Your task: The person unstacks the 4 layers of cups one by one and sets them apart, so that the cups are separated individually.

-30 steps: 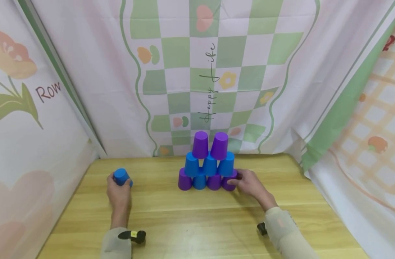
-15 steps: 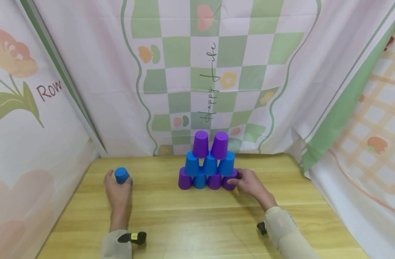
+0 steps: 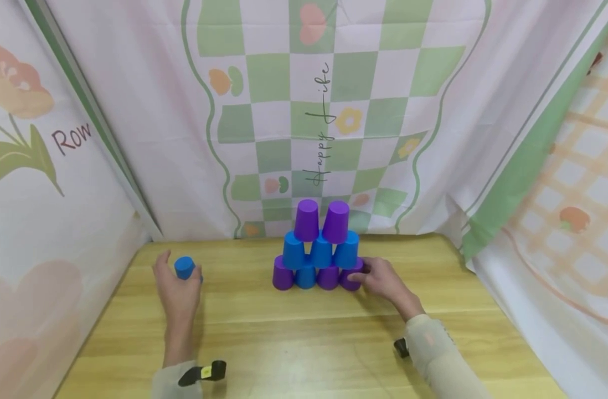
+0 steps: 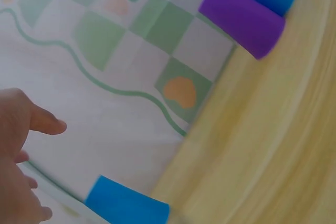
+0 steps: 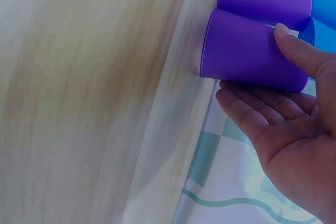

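Note:
A lone blue cup (image 3: 184, 267) stands upside down on the left of the table. My left hand (image 3: 176, 293) is spread around its near side; in the left wrist view the thumb and fingers are apart from it. To the right rises a stack of upside-down cups: purple and blue ones along the bottom, three blue cups (image 3: 321, 253) in the middle row, two purple cups (image 3: 307, 220) on top. At the bottom right corner, my right hand (image 3: 384, 280) holds the end purple cup (image 5: 241, 51), thumb on its near face and fingers along its outer side.
The wooden table (image 3: 294, 343) ends at a printed cloth backdrop (image 3: 269, 122) close behind the stack. Cloth panels also hang at the left and right. A dark camera strap (image 3: 204, 373) is worn on the left sleeve.
My left hand has let go of the blue cup: its fingers have spread and drawn back to the left. The right hand and the stack hold still.

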